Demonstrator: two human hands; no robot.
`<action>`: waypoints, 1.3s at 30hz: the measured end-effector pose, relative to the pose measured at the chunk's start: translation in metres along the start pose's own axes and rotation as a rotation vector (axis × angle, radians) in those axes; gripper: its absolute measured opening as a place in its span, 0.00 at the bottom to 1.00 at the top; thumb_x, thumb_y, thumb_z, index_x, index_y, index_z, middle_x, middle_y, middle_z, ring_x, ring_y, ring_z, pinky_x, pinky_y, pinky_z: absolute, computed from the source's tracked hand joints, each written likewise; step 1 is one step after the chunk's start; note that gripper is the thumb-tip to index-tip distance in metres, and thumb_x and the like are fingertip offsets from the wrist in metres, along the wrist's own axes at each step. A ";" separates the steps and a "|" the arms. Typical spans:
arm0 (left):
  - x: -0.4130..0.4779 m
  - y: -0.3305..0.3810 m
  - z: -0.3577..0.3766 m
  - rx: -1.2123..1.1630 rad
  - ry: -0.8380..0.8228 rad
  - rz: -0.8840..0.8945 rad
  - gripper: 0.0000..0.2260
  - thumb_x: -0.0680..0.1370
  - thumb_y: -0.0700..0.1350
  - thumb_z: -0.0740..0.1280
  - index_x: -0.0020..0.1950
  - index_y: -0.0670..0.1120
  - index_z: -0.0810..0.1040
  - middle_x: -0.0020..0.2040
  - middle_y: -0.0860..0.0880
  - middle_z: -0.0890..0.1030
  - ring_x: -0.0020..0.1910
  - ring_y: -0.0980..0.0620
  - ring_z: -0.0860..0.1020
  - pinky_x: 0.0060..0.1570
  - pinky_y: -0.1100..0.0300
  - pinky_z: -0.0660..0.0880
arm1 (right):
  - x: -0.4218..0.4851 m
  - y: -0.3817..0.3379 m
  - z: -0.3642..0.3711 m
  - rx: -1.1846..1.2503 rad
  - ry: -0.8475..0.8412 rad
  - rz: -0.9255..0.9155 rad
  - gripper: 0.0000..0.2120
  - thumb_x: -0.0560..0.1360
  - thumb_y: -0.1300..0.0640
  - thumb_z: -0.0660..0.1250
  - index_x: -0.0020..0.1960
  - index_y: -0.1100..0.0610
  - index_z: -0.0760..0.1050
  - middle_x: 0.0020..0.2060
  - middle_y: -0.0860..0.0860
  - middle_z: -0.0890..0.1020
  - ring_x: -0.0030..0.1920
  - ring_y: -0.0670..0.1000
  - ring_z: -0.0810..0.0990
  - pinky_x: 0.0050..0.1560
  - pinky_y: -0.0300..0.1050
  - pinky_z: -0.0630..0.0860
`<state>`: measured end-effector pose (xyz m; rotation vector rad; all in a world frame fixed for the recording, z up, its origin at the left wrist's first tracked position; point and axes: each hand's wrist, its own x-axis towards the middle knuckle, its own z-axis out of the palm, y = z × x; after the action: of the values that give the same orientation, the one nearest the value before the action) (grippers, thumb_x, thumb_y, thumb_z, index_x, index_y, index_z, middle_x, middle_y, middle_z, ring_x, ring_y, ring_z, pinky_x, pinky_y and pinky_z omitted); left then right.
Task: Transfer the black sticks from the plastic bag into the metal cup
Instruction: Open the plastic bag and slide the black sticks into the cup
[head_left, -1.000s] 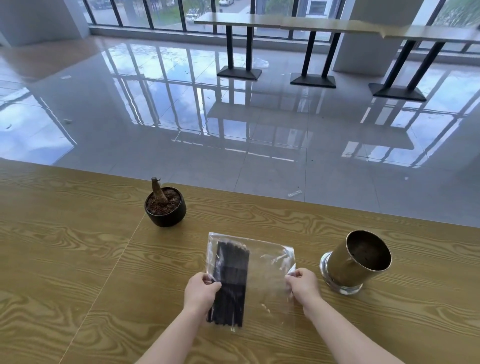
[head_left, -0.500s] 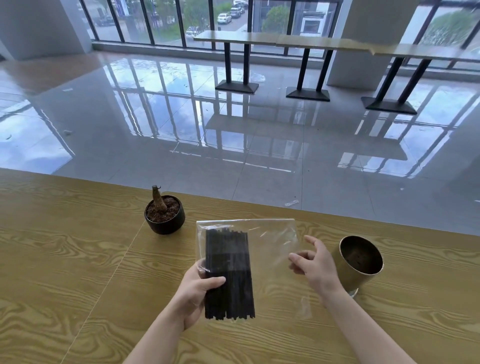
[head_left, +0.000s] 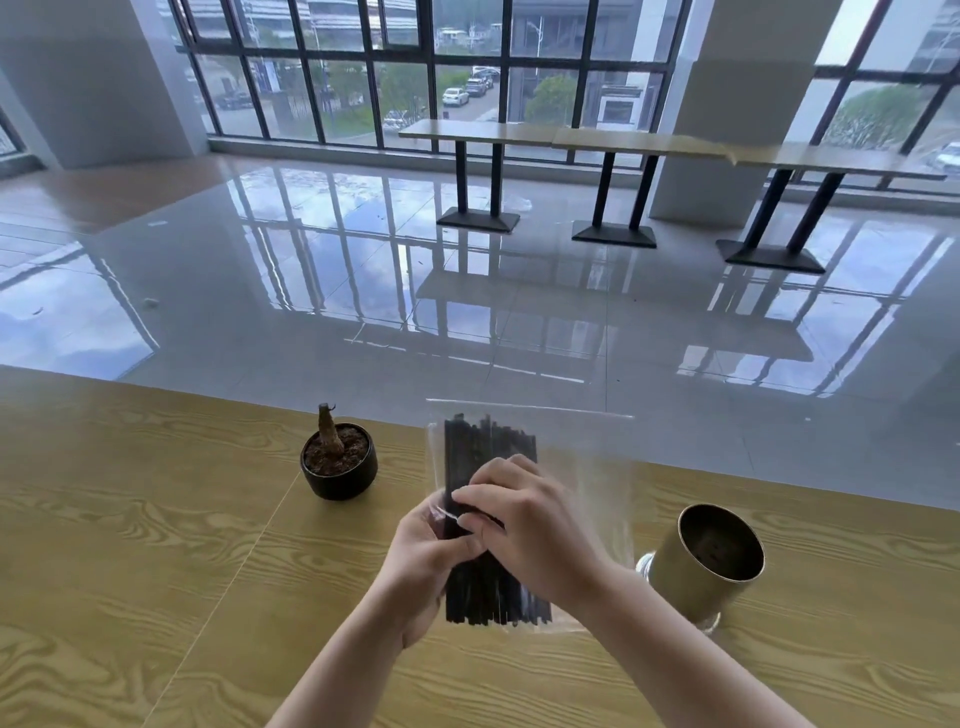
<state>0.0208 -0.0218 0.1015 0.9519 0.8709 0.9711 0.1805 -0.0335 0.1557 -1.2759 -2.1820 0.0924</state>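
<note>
A clear plastic bag (head_left: 587, 467) is held upright above the wooden table (head_left: 130, 545), with a bundle of black sticks (head_left: 485, 447) inside its left half. My left hand (head_left: 421, 566) grips the bag and sticks from the left at mid-height. My right hand (head_left: 530, 525) lies across the front of the bundle, its fingers pinching the bag's film at the left edge. The metal cup (head_left: 701, 571) stands on the table to the right of the bag, apart from both hands, its dark mouth tilted toward me.
A small black pot with a bare plant stump (head_left: 338, 465) stands on the table left of the bag. Beyond the table's far edge lies glossy tiled floor, with long tables (head_left: 597, 140) on black pedestal legs by the windows.
The bag has risen from flat on the table to upright. My right hand moved from the bag's right side across to its left edge, beside my left hand. The camera tilted up.
</note>
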 end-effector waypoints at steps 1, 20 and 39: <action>-0.001 0.002 0.003 0.026 0.002 0.015 0.16 0.73 0.27 0.70 0.58 0.39 0.78 0.50 0.30 0.81 0.49 0.37 0.82 0.50 0.44 0.80 | 0.003 -0.001 0.000 -0.023 -0.009 -0.011 0.07 0.76 0.52 0.71 0.52 0.50 0.84 0.45 0.45 0.82 0.47 0.49 0.77 0.45 0.44 0.78; -0.012 0.011 0.042 0.018 0.097 0.154 0.15 0.70 0.30 0.74 0.54 0.41 0.80 0.48 0.29 0.81 0.47 0.37 0.82 0.52 0.38 0.80 | 0.020 -0.002 -0.024 -0.076 0.014 -0.075 0.08 0.79 0.55 0.66 0.42 0.55 0.80 0.41 0.47 0.80 0.43 0.48 0.77 0.45 0.47 0.77; -0.012 -0.002 0.034 -0.156 0.160 -0.006 0.22 0.61 0.34 0.82 0.51 0.46 0.83 0.51 0.34 0.85 0.50 0.33 0.84 0.47 0.43 0.82 | 0.022 0.009 -0.058 0.372 -0.036 0.234 0.12 0.75 0.44 0.71 0.56 0.48 0.82 0.44 0.42 0.86 0.44 0.41 0.84 0.47 0.46 0.82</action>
<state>0.0486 -0.0419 0.1129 0.7458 0.9165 1.1051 0.2107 -0.0240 0.2104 -1.3082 -1.9192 0.5902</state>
